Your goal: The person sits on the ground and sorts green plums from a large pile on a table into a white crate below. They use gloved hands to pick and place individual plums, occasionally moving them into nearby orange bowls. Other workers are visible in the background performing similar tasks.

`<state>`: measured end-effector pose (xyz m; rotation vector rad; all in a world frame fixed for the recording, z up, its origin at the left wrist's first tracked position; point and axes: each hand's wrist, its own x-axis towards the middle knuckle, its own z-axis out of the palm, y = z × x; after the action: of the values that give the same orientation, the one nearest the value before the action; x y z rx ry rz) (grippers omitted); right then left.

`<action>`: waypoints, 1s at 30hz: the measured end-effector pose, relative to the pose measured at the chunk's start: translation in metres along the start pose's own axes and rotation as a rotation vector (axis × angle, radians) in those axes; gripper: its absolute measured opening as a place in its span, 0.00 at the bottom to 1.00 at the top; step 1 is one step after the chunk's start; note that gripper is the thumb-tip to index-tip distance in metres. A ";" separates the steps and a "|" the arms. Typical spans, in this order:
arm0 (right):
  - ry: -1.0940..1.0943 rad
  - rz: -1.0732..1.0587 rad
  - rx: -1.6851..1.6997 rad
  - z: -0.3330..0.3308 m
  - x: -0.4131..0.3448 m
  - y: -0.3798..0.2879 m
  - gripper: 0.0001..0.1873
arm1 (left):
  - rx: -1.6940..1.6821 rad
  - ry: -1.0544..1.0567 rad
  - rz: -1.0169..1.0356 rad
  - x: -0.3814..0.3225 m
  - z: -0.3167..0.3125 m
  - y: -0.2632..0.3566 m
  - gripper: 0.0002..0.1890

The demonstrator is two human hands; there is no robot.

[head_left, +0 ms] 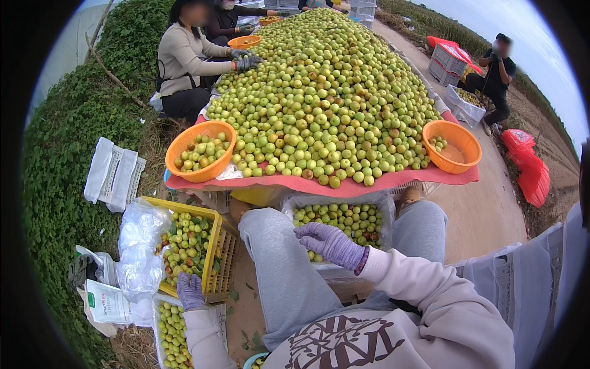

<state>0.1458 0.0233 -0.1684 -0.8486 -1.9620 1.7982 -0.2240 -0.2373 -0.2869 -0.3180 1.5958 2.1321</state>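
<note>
My left hand (191,290), in a purple knit glove, is at the near rim of a yellow plastic crate (184,205) of green and reddish jujubes (189,242). What lies under its palm is hidden. My right hand (329,242), gloved alike, hovers over a plastic-lined crate (389,217) of green jujubes (341,217) between my knees. Its fingers stretch left, thumb apart, with no fruit visible in them. Before me a large heap of jujubes (322,110) covers a table with a red cloth (318,184).
Orange baskets stand at the table's left corner (203,173) and right corner (461,159), both holding jujubes. Another lined crate of jujubes (173,332) is by my left forearm. Co-workers sit along the left side (193,60); a person crouches at right (493,78).
</note>
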 end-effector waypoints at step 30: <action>0.980 0.256 -0.777 -0.358 0.114 0.045 0.17 | 1.471 -1.027 1.691 -0.150 0.459 -0.201 0.47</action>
<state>0.2897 0.3730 -0.1800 -1.8197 -1.8062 0.3831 0.0435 0.2109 -0.2519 2.6435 2.1079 0.4248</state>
